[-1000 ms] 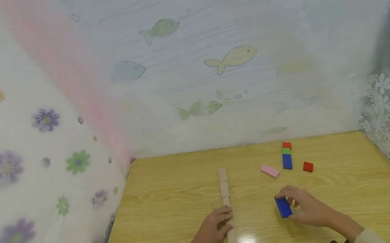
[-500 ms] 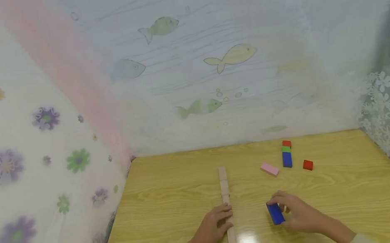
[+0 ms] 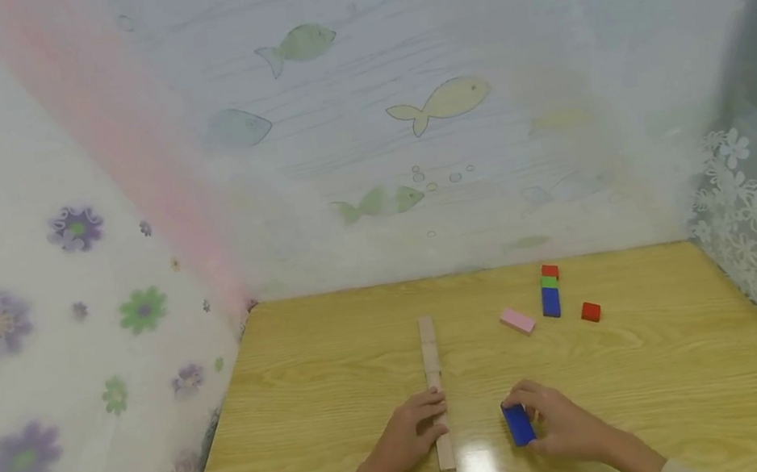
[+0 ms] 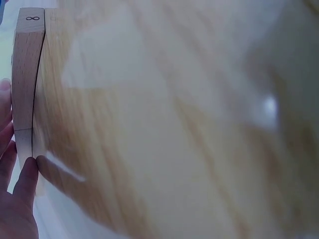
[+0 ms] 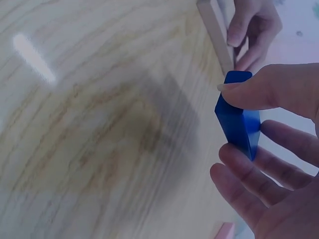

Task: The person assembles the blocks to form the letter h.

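Observation:
Several plain wooden blocks form a straight row (image 3: 429,351) on the wooden table (image 3: 323,358) in the head view. My left hand (image 3: 408,433) lies at the row's left side, its fingers and thumb touching the near half. In the left wrist view, the row's end block (image 4: 30,22) bears a figure 8. To the right of the row, my right hand (image 3: 564,422) pinches a blue rectangular block (image 3: 519,424) between thumb and fingers. The right wrist view shows that blue block (image 5: 238,117) tilted, thumb on its upper end.
Toward the back right lie a pink block (image 3: 518,320), a loose red block (image 3: 591,311), and a line of red (image 3: 549,271), green (image 3: 549,281) and blue (image 3: 551,302) blocks. A patterned curtain (image 3: 133,264) borders the table's left side.
My right hand has carried the blue block leftward and slightly nearer, closer to the wooden row. My left hand keeps its place on the row. The head view has shifted slightly.

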The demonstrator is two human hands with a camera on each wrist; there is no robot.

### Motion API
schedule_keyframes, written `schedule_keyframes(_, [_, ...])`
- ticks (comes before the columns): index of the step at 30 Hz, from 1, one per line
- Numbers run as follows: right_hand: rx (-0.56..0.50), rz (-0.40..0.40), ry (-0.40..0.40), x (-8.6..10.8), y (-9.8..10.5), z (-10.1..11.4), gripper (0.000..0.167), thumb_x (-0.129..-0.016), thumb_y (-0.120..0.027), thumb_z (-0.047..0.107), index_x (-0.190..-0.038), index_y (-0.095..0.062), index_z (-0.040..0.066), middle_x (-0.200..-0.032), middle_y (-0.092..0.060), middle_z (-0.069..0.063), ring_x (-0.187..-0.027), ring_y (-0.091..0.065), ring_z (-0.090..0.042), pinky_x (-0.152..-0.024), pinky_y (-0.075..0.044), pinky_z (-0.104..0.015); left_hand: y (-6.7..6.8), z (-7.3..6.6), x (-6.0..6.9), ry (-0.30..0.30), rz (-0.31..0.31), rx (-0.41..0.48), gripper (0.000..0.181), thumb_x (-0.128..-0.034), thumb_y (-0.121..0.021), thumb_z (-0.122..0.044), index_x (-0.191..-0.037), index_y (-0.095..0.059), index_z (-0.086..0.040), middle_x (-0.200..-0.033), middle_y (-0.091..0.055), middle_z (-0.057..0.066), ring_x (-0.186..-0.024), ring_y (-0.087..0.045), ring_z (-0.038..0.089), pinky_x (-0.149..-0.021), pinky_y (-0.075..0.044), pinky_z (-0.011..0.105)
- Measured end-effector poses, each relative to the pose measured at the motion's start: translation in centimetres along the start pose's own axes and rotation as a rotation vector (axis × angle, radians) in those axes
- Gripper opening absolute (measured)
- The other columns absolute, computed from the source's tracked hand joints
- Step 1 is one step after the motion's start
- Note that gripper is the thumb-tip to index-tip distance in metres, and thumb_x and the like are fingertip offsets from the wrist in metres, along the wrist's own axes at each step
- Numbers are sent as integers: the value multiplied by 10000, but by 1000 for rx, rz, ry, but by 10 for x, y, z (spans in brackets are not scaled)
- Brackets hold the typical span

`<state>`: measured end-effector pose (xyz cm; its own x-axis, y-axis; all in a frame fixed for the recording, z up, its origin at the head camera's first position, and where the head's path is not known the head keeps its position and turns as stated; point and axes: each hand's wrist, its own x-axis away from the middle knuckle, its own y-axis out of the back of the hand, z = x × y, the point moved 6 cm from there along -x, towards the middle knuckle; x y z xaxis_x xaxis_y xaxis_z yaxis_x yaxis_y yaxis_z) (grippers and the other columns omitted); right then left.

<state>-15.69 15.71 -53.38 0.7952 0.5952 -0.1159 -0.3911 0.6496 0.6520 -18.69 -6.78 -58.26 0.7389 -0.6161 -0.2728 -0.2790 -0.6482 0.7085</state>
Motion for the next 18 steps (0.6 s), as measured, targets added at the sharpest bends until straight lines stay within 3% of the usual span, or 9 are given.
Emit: schedule_keyframes(18, [34, 25, -29, -2, -21, 0, 526, -664, -761, -32, -1161, -591, -11, -1111, -533, -26, -913, -528, -135, -725, -521, -237, 2, -3, 1, -5, -12, 22, 351, -907, -644, -152, -1226, -611, -9, -1344, -523, 131, -1291, -440, 265, -1053, -397, 382])
